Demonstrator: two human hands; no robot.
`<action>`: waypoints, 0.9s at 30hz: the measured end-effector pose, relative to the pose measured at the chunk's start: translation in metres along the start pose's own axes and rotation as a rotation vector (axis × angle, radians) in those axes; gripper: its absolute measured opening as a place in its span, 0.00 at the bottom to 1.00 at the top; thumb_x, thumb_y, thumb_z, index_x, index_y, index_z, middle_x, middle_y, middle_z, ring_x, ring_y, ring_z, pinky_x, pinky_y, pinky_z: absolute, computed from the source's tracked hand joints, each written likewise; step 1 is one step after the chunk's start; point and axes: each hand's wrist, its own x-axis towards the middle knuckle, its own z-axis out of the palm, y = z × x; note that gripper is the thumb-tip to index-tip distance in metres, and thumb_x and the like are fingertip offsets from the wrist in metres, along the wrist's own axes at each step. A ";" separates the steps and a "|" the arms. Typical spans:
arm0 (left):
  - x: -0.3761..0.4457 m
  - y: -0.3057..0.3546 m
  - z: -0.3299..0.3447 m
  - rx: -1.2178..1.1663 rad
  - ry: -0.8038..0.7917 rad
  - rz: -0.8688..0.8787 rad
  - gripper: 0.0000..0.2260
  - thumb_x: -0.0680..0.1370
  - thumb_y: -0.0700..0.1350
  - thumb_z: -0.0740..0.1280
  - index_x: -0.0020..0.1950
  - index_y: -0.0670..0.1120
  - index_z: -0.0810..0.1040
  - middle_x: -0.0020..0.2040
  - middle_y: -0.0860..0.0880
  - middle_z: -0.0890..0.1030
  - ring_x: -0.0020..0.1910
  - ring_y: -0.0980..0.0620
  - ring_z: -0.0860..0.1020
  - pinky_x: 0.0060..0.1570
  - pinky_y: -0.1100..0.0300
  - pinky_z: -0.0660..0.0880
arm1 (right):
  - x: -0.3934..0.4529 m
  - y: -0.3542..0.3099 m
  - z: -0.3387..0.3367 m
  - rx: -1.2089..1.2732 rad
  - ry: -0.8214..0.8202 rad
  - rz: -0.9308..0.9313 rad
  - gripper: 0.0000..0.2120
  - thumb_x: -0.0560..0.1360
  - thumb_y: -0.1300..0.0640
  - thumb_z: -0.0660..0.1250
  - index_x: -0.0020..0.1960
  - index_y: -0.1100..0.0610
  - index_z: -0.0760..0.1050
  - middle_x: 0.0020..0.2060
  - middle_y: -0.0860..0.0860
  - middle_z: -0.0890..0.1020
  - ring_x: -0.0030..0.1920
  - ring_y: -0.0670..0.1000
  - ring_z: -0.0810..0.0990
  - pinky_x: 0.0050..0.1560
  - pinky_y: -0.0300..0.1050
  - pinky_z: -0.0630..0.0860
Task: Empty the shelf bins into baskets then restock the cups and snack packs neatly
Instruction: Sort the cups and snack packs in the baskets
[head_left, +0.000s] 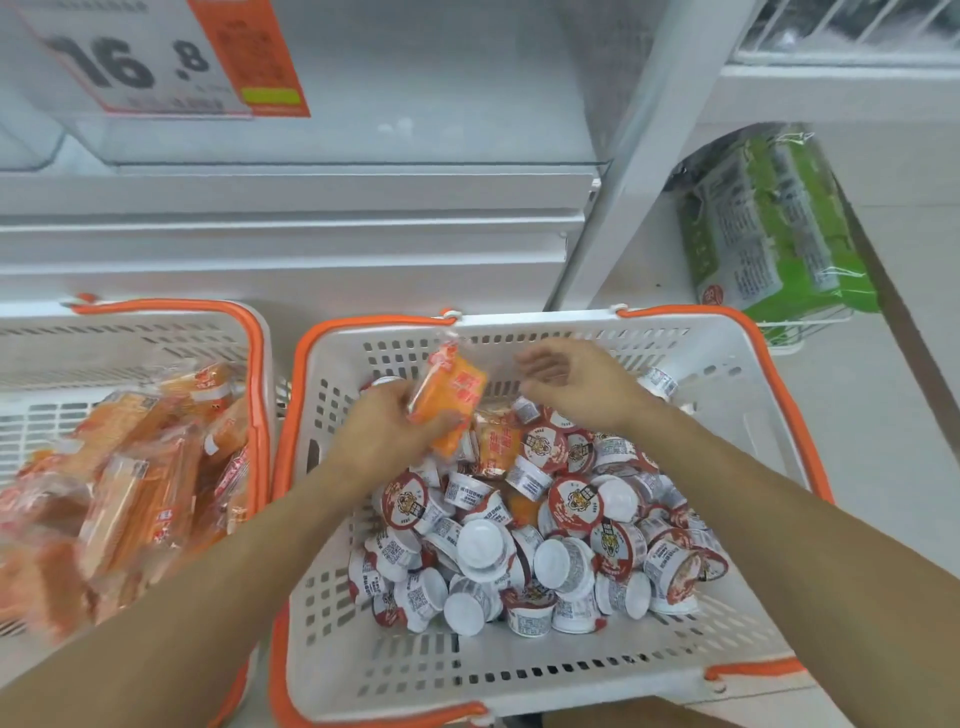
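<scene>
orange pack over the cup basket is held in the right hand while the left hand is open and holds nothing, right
Not quite: the hands are swapped. In the head view the left hand grips the orange pack over the cup basket, while the right hand is open and holds nothing.

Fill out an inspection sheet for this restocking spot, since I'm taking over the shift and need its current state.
Surface: white shelf above the baskets, its clear bin showing no stock.
Job's things: right basket holds a pile of cups plus an orange snack pack; left basket holds orange snack packs.
Clutter: green packages on the shelf at right.
Hands: left hand holds one snack pack over the right basket; right hand open, holding nothing.
Cables: nothing seen.
Surroundings: price sign reading 16.8.
</scene>
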 end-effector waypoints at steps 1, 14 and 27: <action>-0.004 -0.006 -0.004 -0.008 0.008 -0.065 0.16 0.76 0.50 0.72 0.57 0.41 0.75 0.41 0.50 0.84 0.31 0.61 0.83 0.31 0.59 0.81 | 0.004 0.005 0.009 -0.162 -0.024 -0.037 0.17 0.77 0.56 0.72 0.65 0.55 0.77 0.58 0.50 0.82 0.59 0.50 0.80 0.64 0.46 0.75; -0.022 -0.040 0.007 -0.107 0.007 -0.193 0.15 0.76 0.48 0.74 0.57 0.45 0.74 0.43 0.52 0.82 0.29 0.61 0.82 0.28 0.68 0.76 | 0.056 0.036 0.069 -0.476 -0.404 0.157 0.47 0.68 0.51 0.80 0.80 0.52 0.58 0.76 0.50 0.68 0.73 0.56 0.69 0.75 0.52 0.65; -0.027 -0.041 0.000 -0.090 -0.019 -0.198 0.13 0.76 0.51 0.73 0.57 0.48 0.76 0.45 0.53 0.83 0.40 0.56 0.82 0.36 0.64 0.76 | 0.054 0.036 0.062 -0.379 -0.402 0.209 0.32 0.66 0.58 0.82 0.64 0.50 0.69 0.60 0.50 0.77 0.60 0.54 0.77 0.62 0.51 0.75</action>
